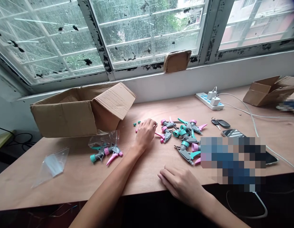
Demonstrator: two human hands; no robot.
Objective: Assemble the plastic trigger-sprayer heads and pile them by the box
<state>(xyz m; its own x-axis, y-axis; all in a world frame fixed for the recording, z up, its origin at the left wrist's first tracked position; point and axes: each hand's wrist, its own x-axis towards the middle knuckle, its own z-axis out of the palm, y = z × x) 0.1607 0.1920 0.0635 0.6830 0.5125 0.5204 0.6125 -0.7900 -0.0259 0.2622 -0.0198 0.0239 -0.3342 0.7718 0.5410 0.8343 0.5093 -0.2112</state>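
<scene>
left hand [145, 134] curls beside spray heads [167, 136], apparently picking; right hand [178, 181] half-curled; both holds unclear; fine pinch likely needed.

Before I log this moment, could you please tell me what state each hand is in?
Left hand: curled; whether it holds anything cannot be told.
Right hand: loosely curled, nothing visibly held.
</scene>
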